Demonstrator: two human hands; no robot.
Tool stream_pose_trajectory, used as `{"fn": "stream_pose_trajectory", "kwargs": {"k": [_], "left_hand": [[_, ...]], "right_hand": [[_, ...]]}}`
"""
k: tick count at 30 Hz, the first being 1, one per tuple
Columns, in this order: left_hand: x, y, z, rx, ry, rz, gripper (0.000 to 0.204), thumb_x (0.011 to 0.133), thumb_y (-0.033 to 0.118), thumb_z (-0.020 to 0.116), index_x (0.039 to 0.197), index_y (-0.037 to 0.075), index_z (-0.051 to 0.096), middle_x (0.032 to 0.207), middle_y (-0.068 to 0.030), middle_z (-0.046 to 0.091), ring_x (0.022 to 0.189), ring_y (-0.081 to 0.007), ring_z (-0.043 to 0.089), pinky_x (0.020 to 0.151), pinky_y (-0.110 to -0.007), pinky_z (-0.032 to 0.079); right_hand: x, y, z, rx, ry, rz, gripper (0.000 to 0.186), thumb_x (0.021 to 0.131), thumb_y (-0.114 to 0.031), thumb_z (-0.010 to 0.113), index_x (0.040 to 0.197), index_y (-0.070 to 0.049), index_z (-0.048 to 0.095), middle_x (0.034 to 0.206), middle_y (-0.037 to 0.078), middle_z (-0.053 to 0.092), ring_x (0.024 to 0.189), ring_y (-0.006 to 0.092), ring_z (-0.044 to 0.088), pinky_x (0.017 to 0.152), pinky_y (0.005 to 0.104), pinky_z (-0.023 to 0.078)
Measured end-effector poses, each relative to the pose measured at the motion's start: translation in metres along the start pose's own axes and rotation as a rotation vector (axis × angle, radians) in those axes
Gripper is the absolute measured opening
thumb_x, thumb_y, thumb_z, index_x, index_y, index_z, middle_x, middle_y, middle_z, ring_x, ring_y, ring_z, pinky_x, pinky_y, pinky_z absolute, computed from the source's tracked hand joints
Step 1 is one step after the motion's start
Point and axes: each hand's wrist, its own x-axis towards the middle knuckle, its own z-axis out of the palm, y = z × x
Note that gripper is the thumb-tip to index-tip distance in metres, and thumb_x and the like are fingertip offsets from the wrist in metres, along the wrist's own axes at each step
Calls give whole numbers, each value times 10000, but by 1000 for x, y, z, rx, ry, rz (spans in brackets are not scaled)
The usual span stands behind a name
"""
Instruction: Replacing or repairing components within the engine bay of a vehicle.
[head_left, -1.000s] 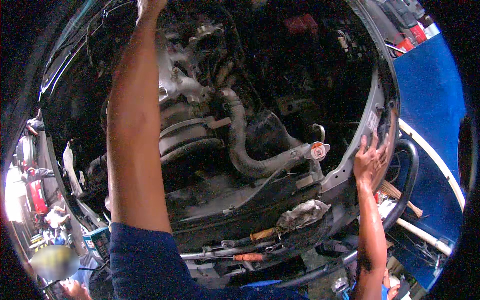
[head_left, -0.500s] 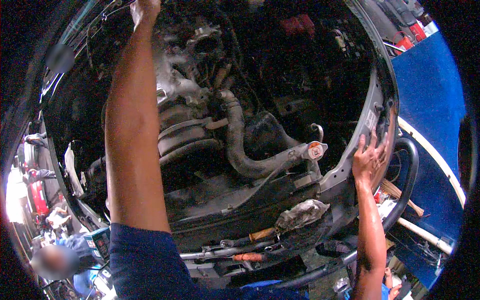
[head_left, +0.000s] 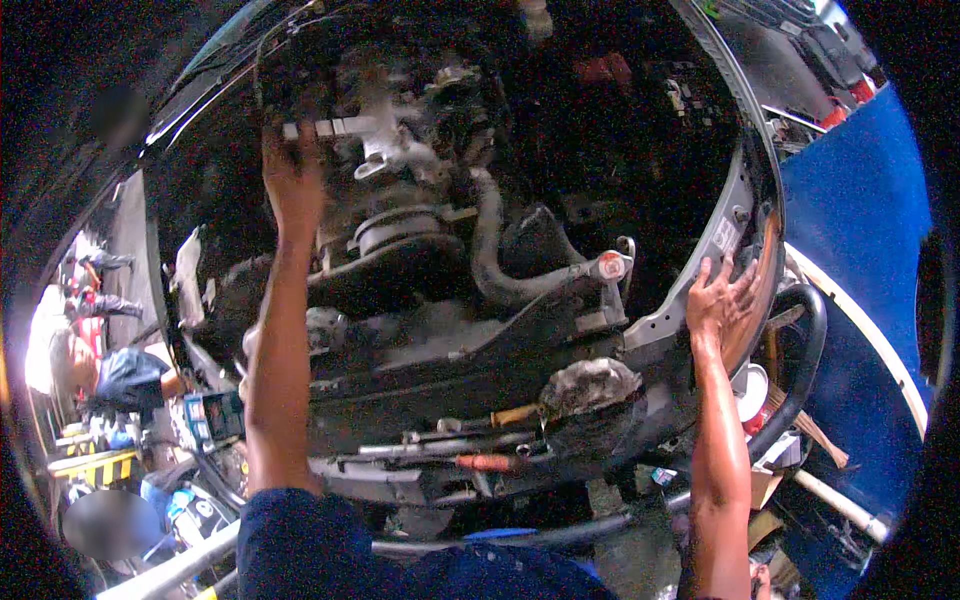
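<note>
My left hand (head_left: 292,190) reaches over the left side of a car's open engine bay. Its fingers are dark and blurred. A pale segmented strip (head_left: 342,127) shows at the fingertips, and whether the hand holds it cannot be made out. Beside the hand lies the dusty metal engine (head_left: 400,150). My right hand (head_left: 722,300) rests flat with spread fingers on the dark fender (head_left: 762,290) at the right. Between my arms a thick grey hose (head_left: 490,250) curves to the radiator cap (head_left: 610,265).
Along the front edge lie a wooden-handled tool (head_left: 515,415), an orange-handled tool (head_left: 484,461) and a crumpled clear plastic bag (head_left: 590,388). A black tubular bar (head_left: 812,350) curves round the front right. A blue panel (head_left: 850,190) stands right; another person (head_left: 130,380) is at left.
My left hand has come back from the far upper edge and now hangs lower over the engine. The view has shifted slightly. My right hand stays flat on the fender.
</note>
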Motion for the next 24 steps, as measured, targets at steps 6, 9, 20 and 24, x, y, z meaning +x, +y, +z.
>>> {"fn": "stream_pose_trajectory", "kwargs": {"k": [6, 9, 20, 24], "left_hand": [[-206, 95, -161, -82, -326, -362, 276, 923, 114, 689, 1156, -1, 596, 982, -150, 702, 941, -262, 668, 802, -383, 512], [-267, 140, -194, -70, -328, -364, 253, 888, 43, 698, 1123, 9, 610, 961, -145, 680, 869, -254, 673, 744, -360, 525], [-395, 299, -186, -529, -145, -624, 423, 805, 21, 766, 1197, 32, 606, 1113, -164, 637, 1015, -343, 648, 875, -392, 508], [-464, 291, -249, -223, -265, -653, 336, 833, 10, 735, 1144, 47, 614, 1073, -175, 651, 988, -362, 647, 862, -416, 516]], "right_hand": [[0, 9, 20, 14, 18, 12, 544, 967, -568, 491, 1429, -281, 523, 1537, 237, 355, 1430, 471, 282, 1118, 649, 265], [3, 4, -7, 198, -44, 33, 576, 950, -549, 527, 1404, -196, 553, 1484, 265, 420, 1403, 456, 334, 1139, 599, 258], [-229, -25, -192, 1362, -960, -1233, 465, 842, -140, 673, 1296, -108, 575, 1153, 151, 660, 999, 330, 659, 878, 393, 527], [-247, -32, -182, 1169, -906, -1315, 379, 790, -4, 683, 1158, -80, 645, 1059, 151, 692, 910, 354, 689, 743, 372, 552]]}}
